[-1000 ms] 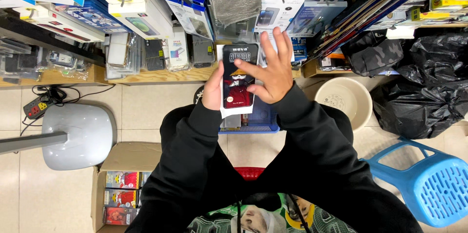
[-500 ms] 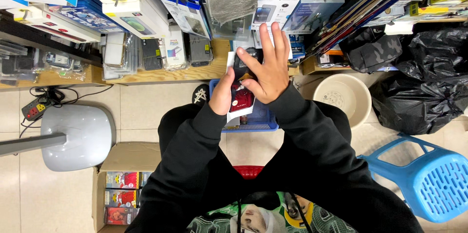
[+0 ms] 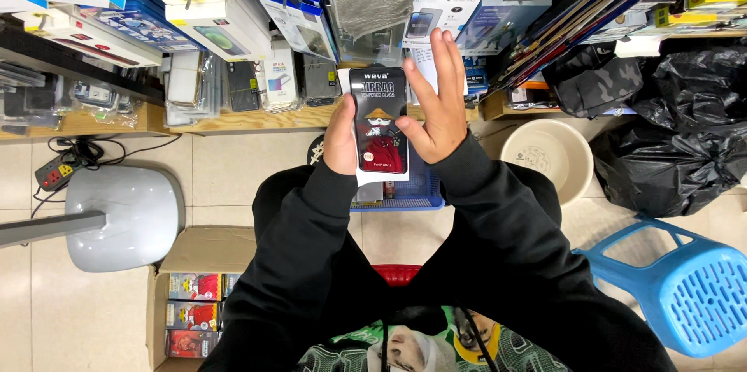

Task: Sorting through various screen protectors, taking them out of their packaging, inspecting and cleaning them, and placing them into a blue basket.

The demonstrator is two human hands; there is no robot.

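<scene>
A flat black packet (image 3: 379, 121) with a red-and-white figure printed on its front is held upright in front of the chest, over a white backing that shows at its lower edge. It is gripped along its left edge by the left hand (image 3: 340, 138), whose fingers are hidden behind the packet. The right hand (image 3: 436, 103) is laid against the packet's right edge — thumb pressed onto the front face, the four fingers spread and pointing away toward the shelf.

Directly beyond the packet, a wooden shelf (image 3: 233, 118) runs across the scene, crowded with stacked white and blue boxes (image 3: 210, 18), clear sleeves and a grey cloth pouch (image 3: 369, 2). Below the hands a blue plastic basket (image 3: 405, 193) is partly covered by the black sleeves. To the right a beige round basin (image 3: 547, 156) stands on the floor, with black plastic bags (image 3: 685, 131) further right and a blue plastic stool (image 3: 685, 286) nearer. To the left a grey rounded base (image 3: 120, 216) with an arm is seen, a power strip (image 3: 53, 176) with cables beyond it, and — nearer — an open cardboard box (image 3: 194, 247) holding red printed packets.

The floor (image 3: 226, 177) is laid with pale beige tiles; the room is a cramped stockroom.
</scene>
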